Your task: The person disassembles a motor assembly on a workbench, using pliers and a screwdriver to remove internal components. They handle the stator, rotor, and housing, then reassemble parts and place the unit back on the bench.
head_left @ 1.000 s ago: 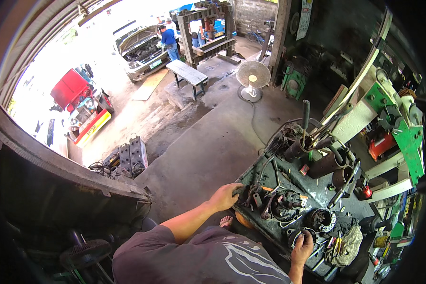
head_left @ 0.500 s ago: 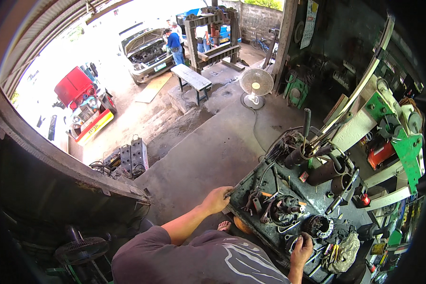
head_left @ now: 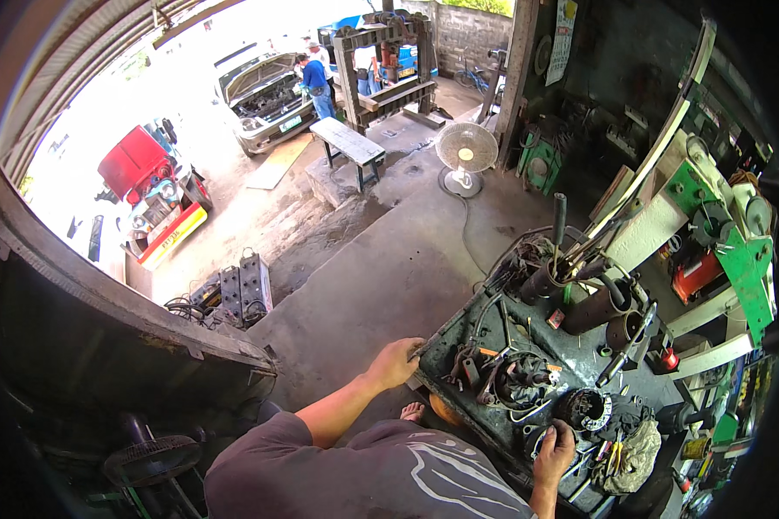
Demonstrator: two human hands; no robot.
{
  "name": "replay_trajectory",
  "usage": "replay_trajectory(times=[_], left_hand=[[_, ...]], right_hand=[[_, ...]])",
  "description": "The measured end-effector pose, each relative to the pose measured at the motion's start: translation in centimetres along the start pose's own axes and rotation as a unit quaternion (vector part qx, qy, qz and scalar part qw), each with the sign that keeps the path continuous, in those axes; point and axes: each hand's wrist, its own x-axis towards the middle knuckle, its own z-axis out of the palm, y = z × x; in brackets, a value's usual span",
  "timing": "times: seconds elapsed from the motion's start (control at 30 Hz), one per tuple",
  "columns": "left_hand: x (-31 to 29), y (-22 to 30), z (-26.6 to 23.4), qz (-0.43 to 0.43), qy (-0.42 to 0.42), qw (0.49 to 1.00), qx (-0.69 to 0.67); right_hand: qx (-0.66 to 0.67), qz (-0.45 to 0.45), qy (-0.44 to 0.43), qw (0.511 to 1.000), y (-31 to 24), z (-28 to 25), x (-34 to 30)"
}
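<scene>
My left hand point(head_left: 395, 362) is closed on the left edge of a dark, greasy metal workbench point(head_left: 571, 348). Over the near part of the bench is my right hand point(head_left: 555, 451), fingers curled beside a round metal part point(head_left: 534, 439); what they hold is hidden. Just beyond it lies a dark ring-shaped motor part point(head_left: 583, 408). Farther left sits an opened assembly with wires or coils point(head_left: 521, 381). To the right of my right hand are a crumpled grey rag point(head_left: 634, 458) and several small tools, among them a yellow-handled one point(head_left: 613, 458).
Dark metal cylinders point(head_left: 590, 313) with tools stand at the bench's far side. Behind it rises a green and white frame point(head_left: 744, 281). A pedestal fan point(head_left: 466, 149) trails its cord over the floor. Batteries point(head_left: 244, 287) sit left; people work at a car point(head_left: 273, 121) outside.
</scene>
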Motion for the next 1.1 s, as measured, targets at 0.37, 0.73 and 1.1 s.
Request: replay_trajectory(times=[0.37,0.73,1.1], left_hand=[[1.5,0.6,0.4,0.016,-0.002,1.000,0.019],[2.1,-0.3,1.1,0.001,-0.018,1.000,-0.015],[2.6,-0.6,0.5,-0.005,-0.015,1.000,-0.026]], right_hand=[[-0.003,-0.016,-0.014,1.000,-2.1,0.6,-0.8],[0.023,0.004,-0.016,1.000,-2.2,1.0,-0.9],[0.001,-0.005,-0.002,1.000,-3.0,1.5,-0.7]])
